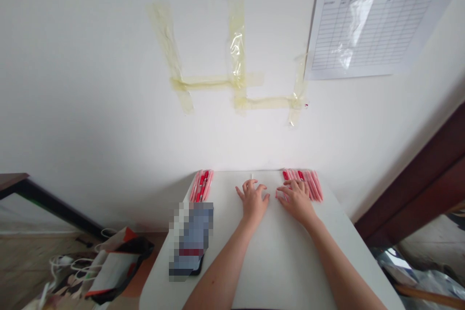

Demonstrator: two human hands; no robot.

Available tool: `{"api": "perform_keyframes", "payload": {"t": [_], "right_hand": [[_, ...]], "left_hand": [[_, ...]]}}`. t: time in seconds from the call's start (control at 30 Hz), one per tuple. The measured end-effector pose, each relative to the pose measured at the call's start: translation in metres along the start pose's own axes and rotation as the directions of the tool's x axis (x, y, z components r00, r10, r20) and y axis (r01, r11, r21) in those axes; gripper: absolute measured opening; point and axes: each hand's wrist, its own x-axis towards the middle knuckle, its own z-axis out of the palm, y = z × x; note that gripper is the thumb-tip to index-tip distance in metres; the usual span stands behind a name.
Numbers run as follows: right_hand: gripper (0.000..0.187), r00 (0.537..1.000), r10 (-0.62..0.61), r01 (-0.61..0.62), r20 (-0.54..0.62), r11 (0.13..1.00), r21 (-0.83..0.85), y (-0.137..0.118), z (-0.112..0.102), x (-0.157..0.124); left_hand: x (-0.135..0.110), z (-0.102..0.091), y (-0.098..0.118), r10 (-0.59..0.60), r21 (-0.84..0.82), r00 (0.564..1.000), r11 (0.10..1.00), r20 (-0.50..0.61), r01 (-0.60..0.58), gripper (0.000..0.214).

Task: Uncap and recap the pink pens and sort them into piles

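My left hand (253, 200) lies flat on the white table (286, 256) with its fingers spread, holding nothing. A small white piece (251, 176) lies just beyond its fingertips by the wall. My right hand (296, 197) rests palm down with fingers spread, its fingertips touching a row of several red and pink pens (305, 183) at the table's far right. A second bunch of red and pink pens (201, 185) lies at the far left corner, apart from both hands.
A blurred dark object (191, 240) lies at the table's left edge. Bags and cables (109, 266) clutter the floor to the left. On the wall ahead are tape strips (236, 58) and a printed sheet (374, 24). Dark wooden furniture (425, 174) stands at right.
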Motion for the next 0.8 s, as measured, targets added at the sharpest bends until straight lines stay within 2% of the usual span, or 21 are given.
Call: {"api": "perform_keyframes", "payload": {"t": [0.43,0.8], "right_hand": [[0.020,1.000,-0.015,0.016,0.015,1.000,-0.014,-0.0008,0.0017,0.0011],[0.015,0.999,-0.016,0.016,0.032,1.000,-0.003,0.0017,0.0003,0.0019]], "left_hand": [[-0.0008,-0.0019,0.0055,0.101,-0.025,0.991,0.995,0.083,-0.099,0.015],[0.0037,-0.0086,0.0098,0.060,-0.044,0.986,0.998,0.154,-0.053,0.018]]}}
